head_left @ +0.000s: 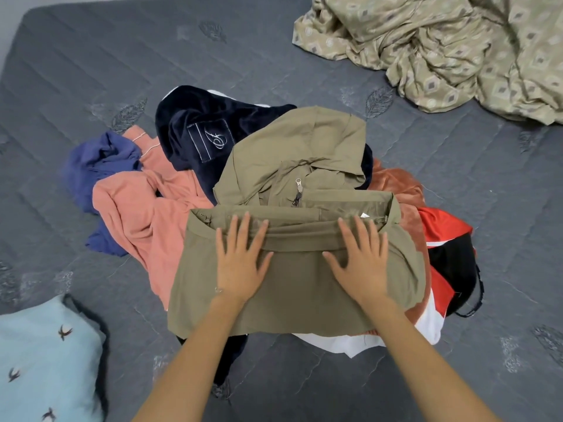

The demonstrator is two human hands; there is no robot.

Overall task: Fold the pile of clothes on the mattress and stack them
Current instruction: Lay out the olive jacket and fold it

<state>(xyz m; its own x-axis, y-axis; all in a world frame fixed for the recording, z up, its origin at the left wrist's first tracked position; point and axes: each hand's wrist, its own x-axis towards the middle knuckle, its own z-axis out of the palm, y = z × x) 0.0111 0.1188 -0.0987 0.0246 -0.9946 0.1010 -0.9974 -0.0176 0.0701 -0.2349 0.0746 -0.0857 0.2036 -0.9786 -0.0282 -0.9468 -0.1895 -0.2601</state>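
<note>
A left hand (pixel 240 263) and a right hand (pixel 362 263) press flat, fingers spread and grasping nothing, on a khaki garment (pixel 292 296) atop the pile (pixel 146 208) of clothes at the centre of a grey mattress (pixel 91 71). A beige sheet (pixel 441 47) lies crumpled at 1 o'clock of the pile, a blue pillow (pixel 39 360) at 8 o'clock.

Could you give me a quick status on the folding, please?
Left hand, right hand flat on olive garment. Garment part-folded atop loose pile. Nothing in the way.
</note>
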